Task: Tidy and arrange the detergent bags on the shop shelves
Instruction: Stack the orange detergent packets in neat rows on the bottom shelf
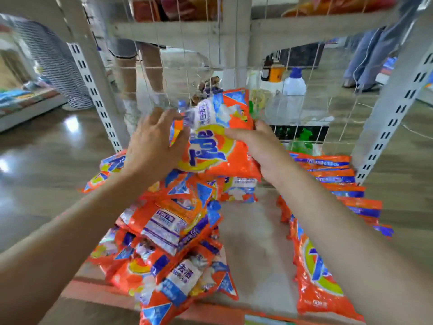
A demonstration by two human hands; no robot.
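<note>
Behind the low shelf (253, 233) runs a wire mesh back (234, 66). Both my hands hold one orange Tide bag (218, 146) above the loose pile (168, 231): left hand (154, 141) spread flat against its side, right hand (255, 141) gripping its edge, fingers (234, 134) on its face.

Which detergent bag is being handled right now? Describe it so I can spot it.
Look to the back of the shelf, by the wire mesh. It is the orange bag raised between the left hand and right hand, its round logo facing up, above the loose pile.
</note>
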